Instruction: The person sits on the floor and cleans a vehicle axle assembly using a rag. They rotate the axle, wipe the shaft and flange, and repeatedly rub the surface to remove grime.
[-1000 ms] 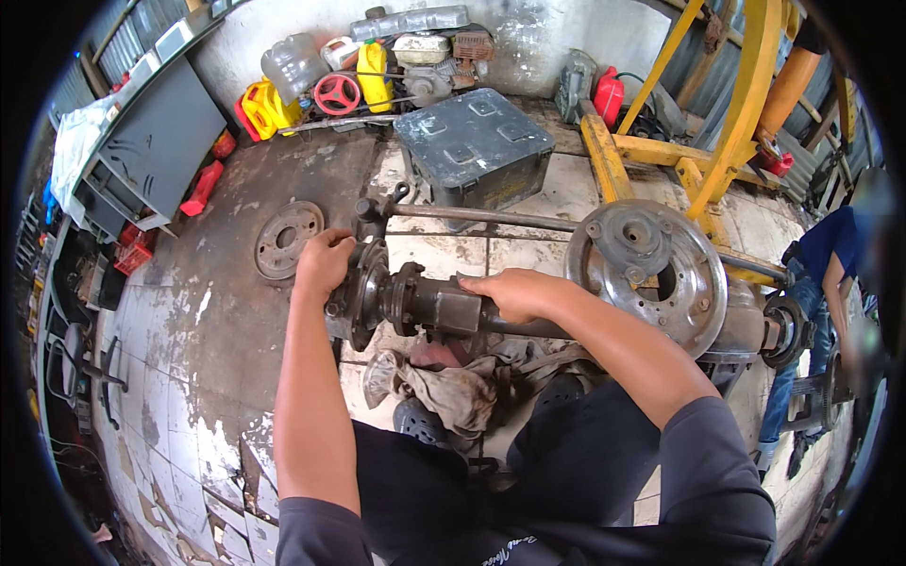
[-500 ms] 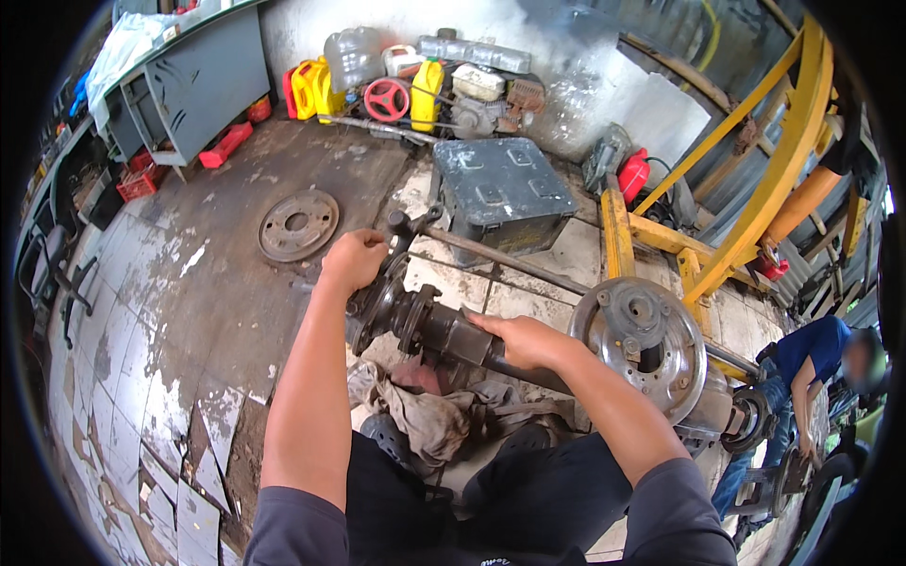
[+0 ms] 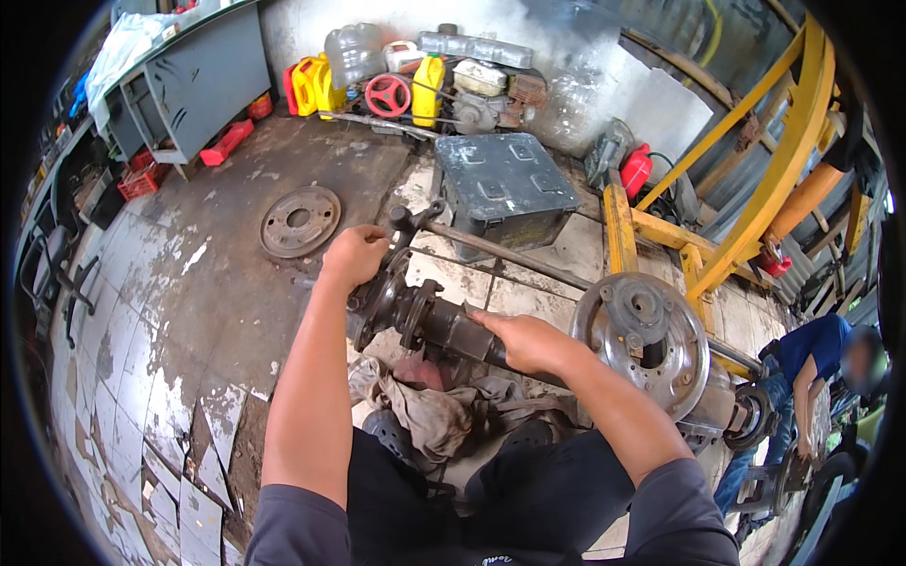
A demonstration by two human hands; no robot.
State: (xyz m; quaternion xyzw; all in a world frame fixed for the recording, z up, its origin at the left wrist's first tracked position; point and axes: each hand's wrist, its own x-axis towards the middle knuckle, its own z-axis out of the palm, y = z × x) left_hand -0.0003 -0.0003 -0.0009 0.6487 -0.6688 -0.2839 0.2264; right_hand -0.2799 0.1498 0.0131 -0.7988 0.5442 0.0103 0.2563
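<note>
A greasy vehicle axle (image 3: pixel 455 332) lies crosswise in front of me, with a flanged hub end at its left. My left hand (image 3: pixel 354 257) is closed at the top of that hub end (image 3: pixel 377 300), beside a ball-joint end of a long rod (image 3: pixel 505 255). What its fingers pinch is hidden from view. Farther right, my right hand (image 3: pixel 531 341) rests over the axle tube with its fingers bent around it. A large round wheel drum (image 3: pixel 681 377) stands at the right part of the axle. Below the tube lies a dirty cloth (image 3: pixel 429 415).
A rusty round plate (image 3: pixel 300 224) lies on the floor at left. Behind the axle sits a dark metal box (image 3: pixel 505 184). A yellow steel frame (image 3: pixel 618 231) stands at right, near a person in blue (image 3: pixel 821 344) bending over parts. Yellow jugs (image 3: pixel 427 90) line the wall.
Both hands stay nearly where they were on the axle. My left fingers shift only slightly at the hub end; the view moves a little.
</note>
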